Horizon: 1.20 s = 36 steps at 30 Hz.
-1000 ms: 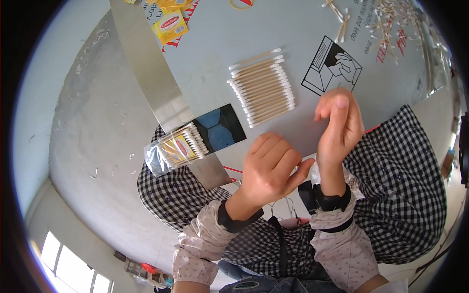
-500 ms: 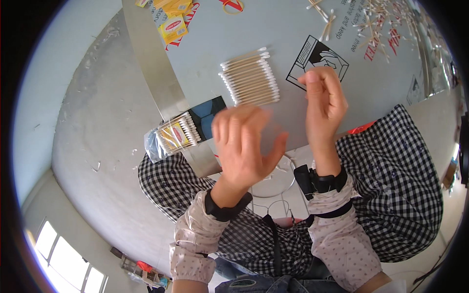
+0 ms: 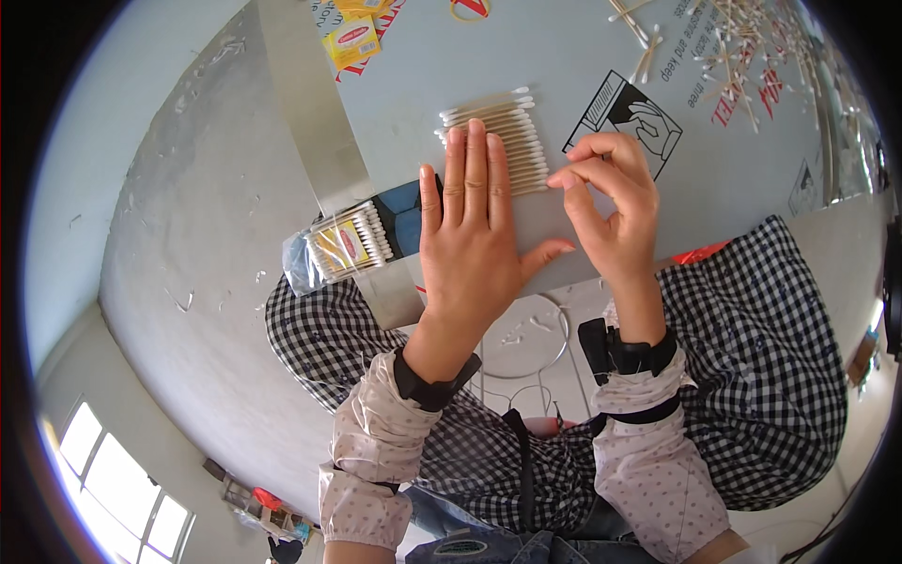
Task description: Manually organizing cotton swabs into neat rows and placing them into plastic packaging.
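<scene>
A row of cotton swabs (image 3: 520, 143) lies side by side on the grey table, wooden sticks across and white tips at both ends. My left hand (image 3: 468, 221) is open and flat, its fingers straight over the left part of the row and hiding several sticks. At the row's right end, my right hand (image 3: 615, 202) has bent fingers, with thumb and forefinger drawn together beside the white tips. I see nothing between them. Left of my left hand, a clear bag of cotton swabs (image 3: 346, 244) with a yellow label lies at the table's edge.
Loose cotton swabs (image 3: 738, 56) are scattered at the far right, with a few more (image 3: 646, 54) nearer the middle. Yellow labels (image 3: 353, 43) lie at the far left. A yellow rubber band (image 3: 470, 9) is at the far edge. A round stool (image 3: 526, 352) stands below.
My left hand has moved forward from the row's near edge and straightened its fingers over the swabs. My right hand has come left and down to the row's right end.
</scene>
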Motion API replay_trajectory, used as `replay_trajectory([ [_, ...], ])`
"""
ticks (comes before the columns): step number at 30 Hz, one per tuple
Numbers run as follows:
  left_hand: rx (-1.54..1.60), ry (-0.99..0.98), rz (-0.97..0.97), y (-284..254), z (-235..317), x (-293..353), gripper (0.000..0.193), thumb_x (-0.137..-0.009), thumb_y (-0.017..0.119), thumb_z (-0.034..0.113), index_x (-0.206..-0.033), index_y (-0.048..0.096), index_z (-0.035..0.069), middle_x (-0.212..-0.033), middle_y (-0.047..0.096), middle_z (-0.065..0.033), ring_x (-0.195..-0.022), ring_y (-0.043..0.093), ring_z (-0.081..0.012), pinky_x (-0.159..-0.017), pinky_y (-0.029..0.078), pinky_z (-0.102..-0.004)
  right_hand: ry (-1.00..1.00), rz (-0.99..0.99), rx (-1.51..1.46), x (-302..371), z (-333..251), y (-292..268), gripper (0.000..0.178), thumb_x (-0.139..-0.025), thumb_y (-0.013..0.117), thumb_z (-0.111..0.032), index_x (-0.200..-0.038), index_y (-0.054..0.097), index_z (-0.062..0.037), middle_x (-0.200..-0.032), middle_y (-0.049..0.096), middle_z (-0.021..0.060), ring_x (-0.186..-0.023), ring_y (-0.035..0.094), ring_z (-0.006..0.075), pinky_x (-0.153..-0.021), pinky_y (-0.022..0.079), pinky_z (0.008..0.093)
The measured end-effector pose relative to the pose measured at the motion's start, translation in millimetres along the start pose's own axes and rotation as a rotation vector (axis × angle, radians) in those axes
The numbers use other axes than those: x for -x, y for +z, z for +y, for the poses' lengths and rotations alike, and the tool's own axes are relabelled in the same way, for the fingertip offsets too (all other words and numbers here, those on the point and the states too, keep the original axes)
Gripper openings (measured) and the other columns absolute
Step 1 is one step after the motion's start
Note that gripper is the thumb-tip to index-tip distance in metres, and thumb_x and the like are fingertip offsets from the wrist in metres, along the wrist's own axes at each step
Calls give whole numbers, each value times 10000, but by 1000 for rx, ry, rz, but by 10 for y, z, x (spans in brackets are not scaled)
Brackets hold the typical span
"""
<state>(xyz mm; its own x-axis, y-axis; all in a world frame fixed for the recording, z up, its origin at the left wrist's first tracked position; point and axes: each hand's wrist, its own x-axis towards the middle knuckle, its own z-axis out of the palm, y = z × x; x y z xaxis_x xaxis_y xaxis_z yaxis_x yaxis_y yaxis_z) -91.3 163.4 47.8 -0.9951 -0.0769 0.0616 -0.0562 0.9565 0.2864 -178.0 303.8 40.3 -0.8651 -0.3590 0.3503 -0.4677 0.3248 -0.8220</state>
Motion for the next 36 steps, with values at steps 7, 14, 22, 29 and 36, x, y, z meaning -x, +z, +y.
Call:
replay_trajectory([
  [7,13,1,-23,-11,7,-3,1131,-814,541,736,-1530,252,-91,-1606,260,-251,-1512,219,-380,-1194,168,-569,-18,-45,26,15,4,-11,58,-742,691,5,-772,691,-45,-923,600,44,-846,565,212,-677,483,312],
  [14,51,-1,-11,19,33,-22,1115,-816,553,727,-1521,276,-91,-1601,273,-252,-1508,232,-378,-1194,169,-569,12,-8,60,3,40,-26,39,-795,697,-24,-821,694,-52,-949,603,43,-884,561,225,-749,471,334],
  [22,31,-9,-5,11,21,-20,1106,-799,563,720,-1512,308,-87,-1601,287,-234,-1506,246,-366,-1189,198,-559,52,28,43,-17,12,28,48,-818,697,-27,-852,705,-60,-962,611,44,-868,565,225,-749,470,340],
  [29,21,-15,-3,14,35,-32,1104,-778,572,715,-1502,335,-84,-1600,303,-219,-1506,254,-357,-1185,227,-549,-38,-11,146,-28,29,4,30,-847,688,-42,-865,705,-59,-975,619,47,-861,563,224,-746,470,343],
  [36,13,-16,-3,17,34,-37,1081,-802,553,714,-1501,340,-82,-1601,302,-218,-1505,256,-358,-1187,222,-549,10,9,172,-73,-17,37,30,-880,676,-71,-887,703,-61,-969,629,43,-867,555,225,-734,468,346],
])
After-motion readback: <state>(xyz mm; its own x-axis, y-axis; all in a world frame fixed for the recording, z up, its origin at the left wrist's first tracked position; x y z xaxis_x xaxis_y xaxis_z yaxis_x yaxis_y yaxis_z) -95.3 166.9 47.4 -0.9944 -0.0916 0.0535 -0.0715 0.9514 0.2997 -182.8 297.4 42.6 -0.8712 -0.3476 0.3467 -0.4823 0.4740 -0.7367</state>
